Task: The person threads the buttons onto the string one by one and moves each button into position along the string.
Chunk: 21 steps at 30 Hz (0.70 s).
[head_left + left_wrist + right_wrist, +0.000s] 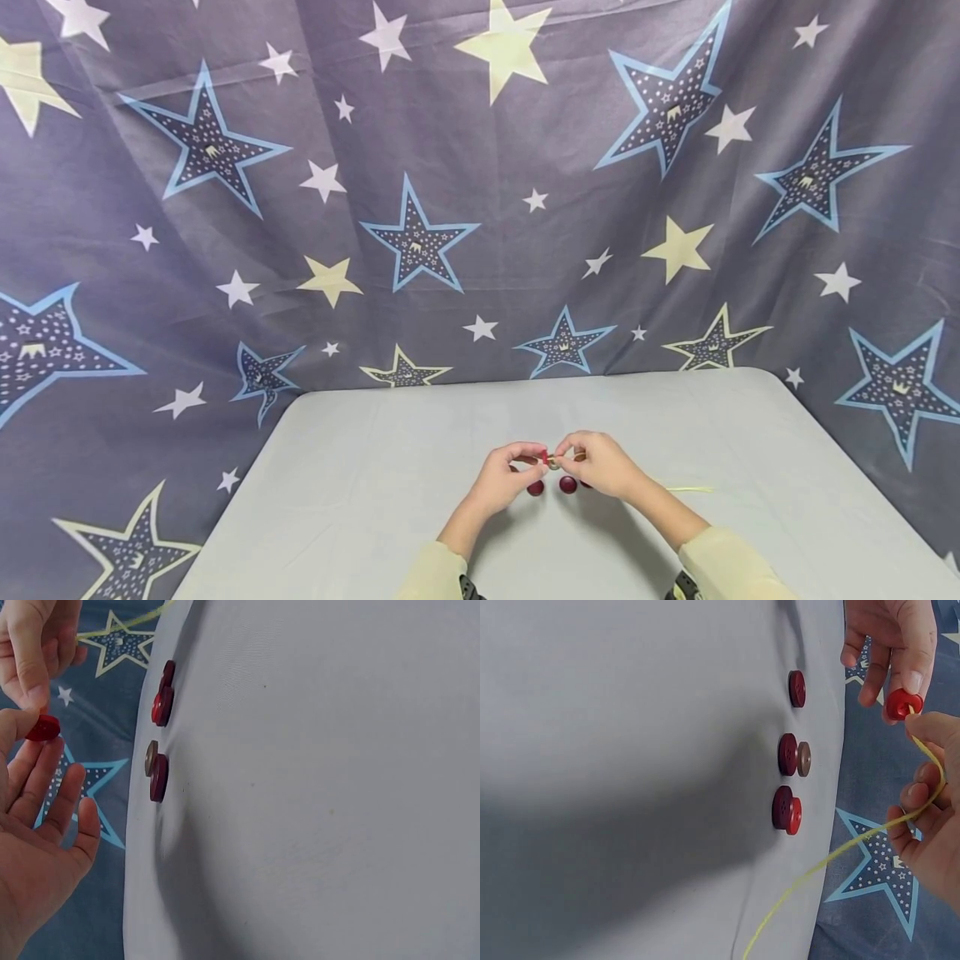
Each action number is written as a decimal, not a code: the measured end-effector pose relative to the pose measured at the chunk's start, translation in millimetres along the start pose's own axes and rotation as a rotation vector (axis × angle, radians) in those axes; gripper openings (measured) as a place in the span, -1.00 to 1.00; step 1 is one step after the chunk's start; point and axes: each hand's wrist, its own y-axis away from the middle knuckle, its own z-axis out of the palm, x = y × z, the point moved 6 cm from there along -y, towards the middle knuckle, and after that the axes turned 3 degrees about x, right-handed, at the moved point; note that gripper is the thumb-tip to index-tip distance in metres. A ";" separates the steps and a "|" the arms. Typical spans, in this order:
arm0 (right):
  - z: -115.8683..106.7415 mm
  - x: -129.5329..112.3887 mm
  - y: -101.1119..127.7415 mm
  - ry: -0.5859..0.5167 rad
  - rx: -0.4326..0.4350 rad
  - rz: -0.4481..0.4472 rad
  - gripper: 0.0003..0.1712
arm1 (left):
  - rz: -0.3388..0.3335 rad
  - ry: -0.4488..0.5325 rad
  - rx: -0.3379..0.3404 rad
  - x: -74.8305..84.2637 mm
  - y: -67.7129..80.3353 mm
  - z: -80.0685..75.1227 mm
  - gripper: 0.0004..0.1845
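My left hand (pixel 504 482) pinches a red button (pixel 904 705) by its edge, between thumb and fingertips, above the table. Facing it, my right hand (pixel 606 467) pinches a yellow string (pixel 847 846) close to the button. In the right wrist view the string meets the button's middle; whether it passes through is hidden. From there it runs across the right fingers and hangs down in a long tail. Below the hands, several buttons lie on the table: dark red ones (pixel 567 484), a brown one (pixel 804 759) and another bright red one (pixel 795 816).
A pale cloth covers the table (pixel 375 467). Behind it hangs a dark grey-blue curtain (pixel 465 150) printed with stars. The loose end of the yellow string shows right of my right wrist in the head view.
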 end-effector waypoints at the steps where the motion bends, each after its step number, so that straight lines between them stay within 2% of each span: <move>1: 0.2 0.1 -0.3 0.002 -0.001 0.000 -0.95 | 0.001 0.000 -0.001 0.1 -0.1 0.2 -0.70; 21: 3.2 -1.4 -1.6 0.004 -0.017 -0.002 -0.96 | 0.007 0.009 -0.001 2.9 0.2 1.9 -0.70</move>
